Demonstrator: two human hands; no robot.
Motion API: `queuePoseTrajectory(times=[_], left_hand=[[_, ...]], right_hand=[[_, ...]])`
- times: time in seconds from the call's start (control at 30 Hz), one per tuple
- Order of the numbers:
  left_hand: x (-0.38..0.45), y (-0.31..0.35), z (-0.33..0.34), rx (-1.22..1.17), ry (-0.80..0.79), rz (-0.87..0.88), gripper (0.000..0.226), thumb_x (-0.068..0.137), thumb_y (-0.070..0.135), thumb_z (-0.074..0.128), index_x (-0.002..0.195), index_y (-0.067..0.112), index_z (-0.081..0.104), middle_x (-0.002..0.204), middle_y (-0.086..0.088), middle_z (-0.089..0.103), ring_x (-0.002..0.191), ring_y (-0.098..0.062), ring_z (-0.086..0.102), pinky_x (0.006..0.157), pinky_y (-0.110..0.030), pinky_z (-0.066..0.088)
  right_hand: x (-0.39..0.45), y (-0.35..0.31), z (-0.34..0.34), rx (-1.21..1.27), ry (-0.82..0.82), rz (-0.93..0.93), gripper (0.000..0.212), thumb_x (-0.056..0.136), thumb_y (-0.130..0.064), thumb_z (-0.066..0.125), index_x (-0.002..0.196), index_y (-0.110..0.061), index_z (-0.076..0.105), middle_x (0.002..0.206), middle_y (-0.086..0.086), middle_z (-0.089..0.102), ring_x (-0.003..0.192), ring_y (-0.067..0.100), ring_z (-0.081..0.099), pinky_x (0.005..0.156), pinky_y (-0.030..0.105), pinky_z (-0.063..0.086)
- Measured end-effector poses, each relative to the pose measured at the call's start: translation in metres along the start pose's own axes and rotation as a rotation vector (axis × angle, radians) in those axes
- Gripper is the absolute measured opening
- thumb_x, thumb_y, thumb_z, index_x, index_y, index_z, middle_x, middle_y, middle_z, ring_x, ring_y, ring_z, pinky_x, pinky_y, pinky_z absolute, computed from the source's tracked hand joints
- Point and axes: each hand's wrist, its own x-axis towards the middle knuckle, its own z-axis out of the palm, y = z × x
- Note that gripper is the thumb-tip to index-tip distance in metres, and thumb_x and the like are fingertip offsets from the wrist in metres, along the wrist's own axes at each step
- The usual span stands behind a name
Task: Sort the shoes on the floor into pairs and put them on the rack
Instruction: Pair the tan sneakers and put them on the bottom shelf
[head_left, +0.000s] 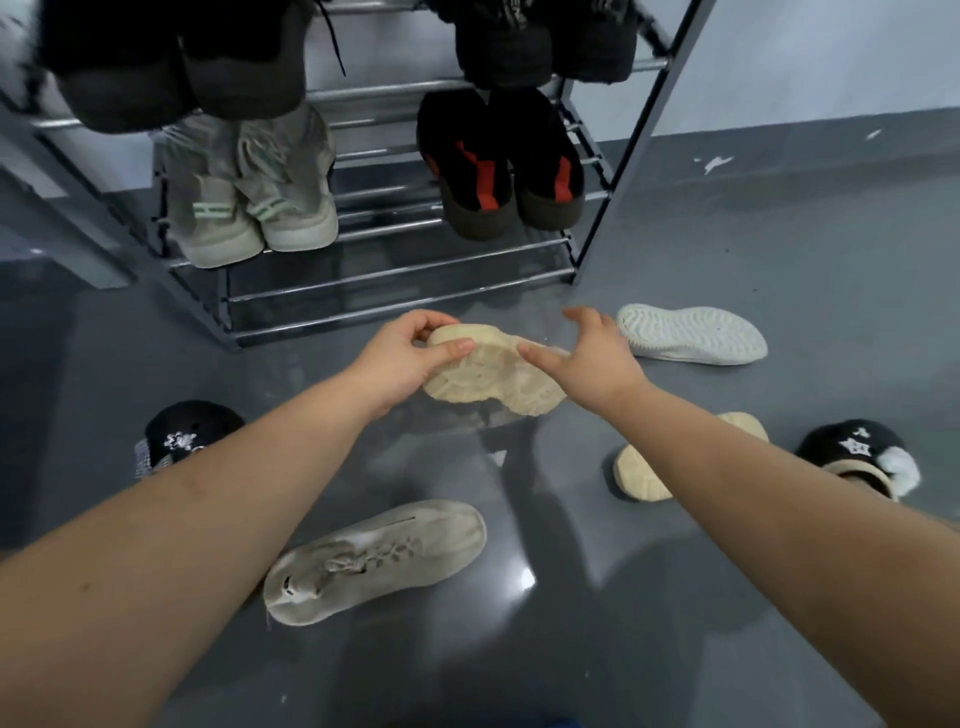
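While both arms reach forward over the grey floor, the left hand grips a cream shoe at one end, thumb on the sole and fingers curled over its edge — the shoe is held sole-up just in front of the rack. The right hand is beside the shoe's other end with fingers spread and loosely bent; its forefinger lies at the sole, but whether it presses I cannot tell.

On the floor lie the unsorted shoes: a white shoe sole-up just right of the right hand, a second cream shoe partly hidden under the right forearm, a black slipper with a star at far right, another black slipper behind the left forearm, and a beige laced sneaker upright between the arms.

On the rack's lower shelf stand a beige pair at left and a black-and-red pair at right — dark shoes sit on the shelf above.
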Motion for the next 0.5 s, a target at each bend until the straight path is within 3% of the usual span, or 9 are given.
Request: queuePoseTrajectory(times=[0.1,0.17,0.23,0.33,0.43,0.5], left_hand=[[-0.012,0.006,0.002,0.097,0.035,0.094,0.03,0.076,0.023,0.076,0.101,0.024,0.06,0.091,0.015,0.058,0.081,-0.003,0.054,0.069,-0.009,0.045],[-0.024,0.01,0.01,0.123,-0.007,0.16,0.034,0.073,0.021,0.078,0.102,0.021,0.06,0.089,0.014,0.058,0.077,-0.001,0.052,0.065,-0.003,0.042],[-0.038,0.011,0.019,0.189,-0.062,0.25,0.039,0.07,0.019,0.081,0.102,0.018,0.06,0.092,0.009,0.059,0.082,-0.005,0.053,0.075,-0.009,0.042],[-0.051,0.007,0.023,0.367,-0.142,0.352,0.042,0.067,0.021,0.083,0.103,0.02,0.062,0.103,0.002,0.058,0.096,-0.01,0.052,0.085,-0.017,0.039],[-0.055,0.004,0.013,0.325,-0.277,0.286,0.033,0.073,0.021,0.079,0.1,0.028,0.062,0.111,-0.001,0.06,0.104,-0.01,0.054,0.092,-0.014,0.038],[-0.054,-0.001,0.008,0.206,-0.211,0.153,0.03,0.081,0.024,0.072,0.108,0.027,0.06,0.122,-0.002,0.059,0.115,-0.012,0.053,0.1,-0.022,0.038]], right_hand=[[-0.017,-0.007,-0.002,0.425,-0.133,0.313,0.08,0.081,-0.06,0.059,0.142,-0.014,0.035,0.137,0.009,0.048,0.116,0.028,0.056,0.098,0.043,0.048],[-0.031,-0.015,0.007,0.796,-0.311,0.485,0.068,0.083,-0.06,0.056,0.136,-0.018,0.044,0.126,0.008,0.053,0.099,0.027,0.06,0.082,0.041,0.054],[-0.038,-0.022,0.018,1.071,-0.345,0.555,0.056,0.085,-0.059,0.054,0.122,-0.017,0.053,0.109,0.007,0.06,0.083,0.022,0.061,0.064,0.031,0.057],[-0.048,-0.026,0.033,1.304,-0.243,0.596,0.029,0.093,-0.044,0.052,0.105,-0.017,0.054,0.086,0.005,0.061,0.07,0.017,0.06,0.041,0.02,0.051],[-0.058,-0.019,0.047,1.445,-0.228,0.592,0.023,0.097,-0.029,0.051,0.113,-0.015,0.056,0.088,0.006,0.066,0.074,0.018,0.064,0.05,0.025,0.057],[-0.064,-0.011,0.054,1.475,-0.239,0.56,0.024,0.096,-0.023,0.053,0.117,-0.013,0.058,0.093,0.005,0.069,0.081,0.019,0.067,0.064,0.032,0.059]])
